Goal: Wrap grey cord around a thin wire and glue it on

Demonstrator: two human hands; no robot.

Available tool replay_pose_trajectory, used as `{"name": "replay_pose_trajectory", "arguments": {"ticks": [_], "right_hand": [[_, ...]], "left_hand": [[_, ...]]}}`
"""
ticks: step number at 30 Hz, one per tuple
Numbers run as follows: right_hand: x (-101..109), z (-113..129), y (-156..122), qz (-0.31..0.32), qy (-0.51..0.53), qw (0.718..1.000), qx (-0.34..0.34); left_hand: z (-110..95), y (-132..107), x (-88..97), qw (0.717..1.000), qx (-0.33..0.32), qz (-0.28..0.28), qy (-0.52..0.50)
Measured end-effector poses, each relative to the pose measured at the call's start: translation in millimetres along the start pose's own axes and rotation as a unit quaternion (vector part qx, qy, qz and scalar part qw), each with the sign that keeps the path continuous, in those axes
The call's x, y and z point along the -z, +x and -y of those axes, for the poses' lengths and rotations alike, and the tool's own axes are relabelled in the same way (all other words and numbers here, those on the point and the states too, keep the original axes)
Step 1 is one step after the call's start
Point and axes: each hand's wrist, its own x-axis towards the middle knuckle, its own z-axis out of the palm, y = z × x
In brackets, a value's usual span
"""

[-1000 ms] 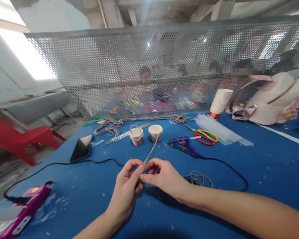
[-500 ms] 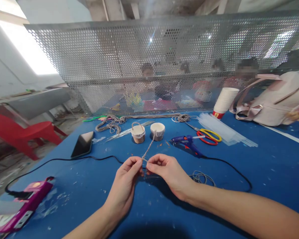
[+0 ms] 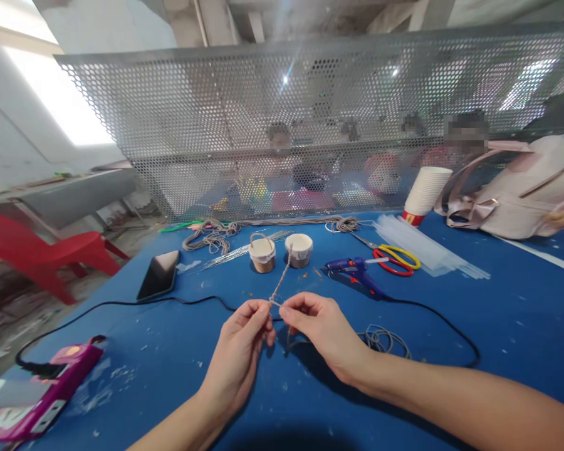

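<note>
My left hand [image 3: 242,347] and my right hand [image 3: 322,332] meet over the blue table [image 3: 498,326], fingertips pinched on a thin braided cord [image 3: 282,283]. The braid runs up and away from my fingers toward a small white cup [image 3: 299,250]. Loose strands of the same cord hang below my right fingers. A second small cup with a cord handle [image 3: 262,253] stands just left of the first.
A blue glue gun [image 3: 352,270] with a black cable, red-and-yellow scissors [image 3: 395,258], clear glue sticks [image 3: 427,250], a stack of paper cups [image 3: 423,194], a pale bag [image 3: 521,188], a phone [image 3: 158,274], cord bundles [image 3: 209,235] and a pink power strip [image 3: 37,401] lie around. A perforated metal screen [image 3: 310,125] stands behind, with people beyond it.
My hands have drawn slightly apart and toward me, and the cord strands between the fingertips have shifted. The view has tilted a little.
</note>
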Motion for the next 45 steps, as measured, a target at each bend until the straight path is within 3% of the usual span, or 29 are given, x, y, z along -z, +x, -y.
{"name": "replay_pose_trajectory", "arguments": {"ticks": [16,24,34,45], "right_hand": [[1.4,-4.6,1.5,0.012,-0.018,1.0,-0.005],[2.1,-4.4,0.8,0.006,-0.026,1.0,-0.003],[0.5,-1.2,-3.3,0.007,-0.045,0.999,-0.002],[1.6,-6.3,-4.2,0.017,-0.062,0.998,0.022]], "left_hand": [[-0.7,-3.9,-0.8,0.999,0.02,0.03,0.026],[-2.4,-4.4,1.5,0.999,0.037,0.011,0.008],[-0.7,-1.0,-0.5,0.999,0.006,-0.007,0.039],[3.2,0.3,-0.7,0.993,0.014,-0.022,0.118]]}}
